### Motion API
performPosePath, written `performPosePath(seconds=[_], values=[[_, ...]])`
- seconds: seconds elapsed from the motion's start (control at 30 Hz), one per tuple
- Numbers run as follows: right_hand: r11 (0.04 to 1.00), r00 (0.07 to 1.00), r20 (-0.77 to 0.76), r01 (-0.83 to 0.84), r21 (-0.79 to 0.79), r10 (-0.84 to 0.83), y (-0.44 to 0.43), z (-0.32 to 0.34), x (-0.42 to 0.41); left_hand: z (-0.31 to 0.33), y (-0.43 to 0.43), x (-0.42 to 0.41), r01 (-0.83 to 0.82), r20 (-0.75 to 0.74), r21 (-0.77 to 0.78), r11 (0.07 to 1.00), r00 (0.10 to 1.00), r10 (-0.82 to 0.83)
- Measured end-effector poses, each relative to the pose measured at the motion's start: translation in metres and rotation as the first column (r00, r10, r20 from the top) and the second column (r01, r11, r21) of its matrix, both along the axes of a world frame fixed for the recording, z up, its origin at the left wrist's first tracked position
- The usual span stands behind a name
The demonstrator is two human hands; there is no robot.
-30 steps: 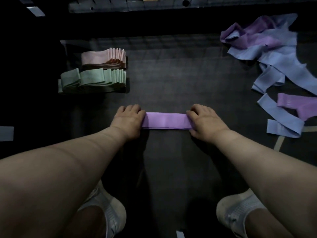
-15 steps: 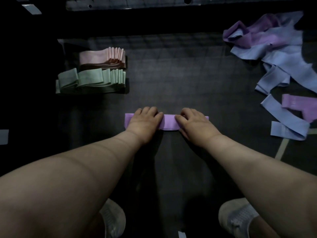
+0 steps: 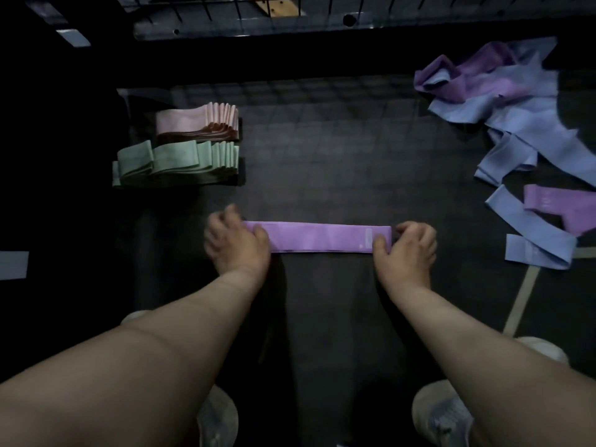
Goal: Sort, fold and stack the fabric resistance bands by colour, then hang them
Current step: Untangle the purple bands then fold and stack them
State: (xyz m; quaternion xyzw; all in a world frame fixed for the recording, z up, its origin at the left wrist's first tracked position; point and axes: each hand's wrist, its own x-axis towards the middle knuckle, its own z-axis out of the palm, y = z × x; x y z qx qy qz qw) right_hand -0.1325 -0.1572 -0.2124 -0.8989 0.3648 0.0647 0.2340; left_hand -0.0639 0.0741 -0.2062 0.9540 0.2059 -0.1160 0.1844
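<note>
A purple fabric band (image 3: 317, 237) lies stretched flat and straight across the dark floor in front of me. My left hand (image 3: 237, 241) grips its left end with curled fingers. My right hand (image 3: 406, 246) pinches its right end, near a small label. To the left stand a folded pink stack (image 3: 196, 122) and, in front of it, a folded green stack (image 3: 175, 162). A loose heap of blue and purple bands (image 3: 512, 101) sprawls at the right. A single purple band (image 3: 561, 206) and a blue band (image 3: 535, 235) lie nearer to me.
A wire rack base with a metal rail (image 3: 258, 24) runs along the far edge. My two shoes (image 3: 438, 414) show at the bottom. A strip of pale tape (image 3: 521, 301) marks the floor at the right. A pale patch (image 3: 13, 264) lies at the far left.
Both hands slid from the band's ends to its middle, then apart again. The band now lies pulled out longer, with a hand at each end.
</note>
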Motion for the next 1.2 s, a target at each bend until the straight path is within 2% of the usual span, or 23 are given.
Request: performPosePath(seconds=[0.03, 0.1, 0.17, 0.23, 0.37, 0.43, 0.47, 0.5, 0.53, 0.57, 0.6, 0.63, 0.67, 0.73, 0.9, 1.07, 1.2], values=[[0.996, 0.997, -0.034, 0.076, 0.049, -0.075, 0.001, 0.000, 0.001, 0.001, 0.000, 0.001, -0.173, -0.049, -0.032, 0.984, 0.984, 0.172], [0.982, 0.989, -0.073, 0.138, 0.130, -0.130, 0.000, -0.004, 0.002, -0.003, 0.003, 0.005, -0.360, -0.165, -0.085, 0.929, 0.925, 0.343], [0.971, 0.990, -0.071, 0.136, 0.195, -0.124, 0.001, -0.006, 0.002, -0.013, 0.009, 0.006, -0.368, -0.201, -0.154, 0.917, 0.920, 0.335], [0.962, 0.990, -0.052, 0.138, 0.234, -0.129, 0.000, -0.006, 0.003, -0.019, 0.015, 0.007, -0.331, -0.166, -0.206, 0.921, 0.939, 0.300], [0.960, 0.988, -0.068, 0.151, 0.235, -0.139, -0.002, -0.004, 0.005, -0.022, 0.024, 0.009, -0.343, -0.149, -0.209, 0.916, 0.937, 0.316], [0.993, 0.995, -0.076, 0.069, 0.096, -0.062, 0.000, -0.004, 0.002, -0.019, 0.024, 0.004, -0.231, -0.112, -0.050, 0.972, 0.968, 0.225], [0.999, 0.998, -0.060, -0.023, -0.023, 0.021, 0.002, -0.004, 0.000, -0.018, 0.023, 0.001, -0.064, -0.037, 0.061, 0.996, 0.997, 0.066], [0.983, 0.990, -0.016, -0.141, -0.118, 0.140, 0.004, -0.006, -0.002, -0.018, 0.023, -0.002, 0.162, 0.057, 0.138, 0.977, 0.984, -0.171], [0.948, 0.960, 0.057, -0.261, -0.183, 0.275, 0.008, -0.008, -0.003, -0.019, 0.021, -0.004, 0.399, 0.138, 0.185, 0.898, 0.894, -0.426], [0.897, 0.904, 0.122, -0.376, -0.232, 0.410, 0.012, -0.009, -0.002, -0.023, 0.019, -0.004, 0.596, 0.191, 0.228, 0.770, 0.748, -0.635], [0.840, 0.837, 0.156, -0.479, -0.255, 0.525, 0.018, -0.009, 0.000, -0.026, 0.016, -0.003, 0.719, 0.200, 0.252, 0.647, 0.616, -0.762], [0.784, 0.777, 0.153, -0.566, -0.256, 0.611, 0.025, -0.010, 0.002, -0.028, 0.010, -0.003, 0.781, 0.174, 0.236, 0.579, 0.552, -0.816], [0.744, 0.741, 0.120, -0.626, -0.233, 0.660, 0.033, -0.010, 0.005, -0.026, 0.001, -0.005, 0.804, 0.118, 0.168, 0.571, 0.558, -0.821], [0.733, 0.745, -0.001, -0.656, -0.182, 0.667, 0.043, -0.013, 0.008, -0.023, -0.011, -0.008, 0.777, 0.034, 0.061, 0.627, 0.626, -0.779], [0.833, 0.848, -0.132, -0.529, -0.162, 0.514, 0.025, -0.020, 0.005, -0.027, 0.001, -0.006, 0.757, 0.000, 0.084, 0.648, 0.650, -0.760], [0.858, 0.852, -0.109, -0.513, 0.021, 0.512, 0.001, -0.016, 0.004, -0.031, 0.018, -0.003, 0.714, -0.033, 0.117, 0.691, 0.698, -0.716], [0.822, 0.820, -0.079, -0.570, -0.005, 0.567, -0.002, -0.002, 0.014, -0.016, 0.006, 0.006, 0.739, 0.042, 0.147, 0.657, 0.659, -0.751]])
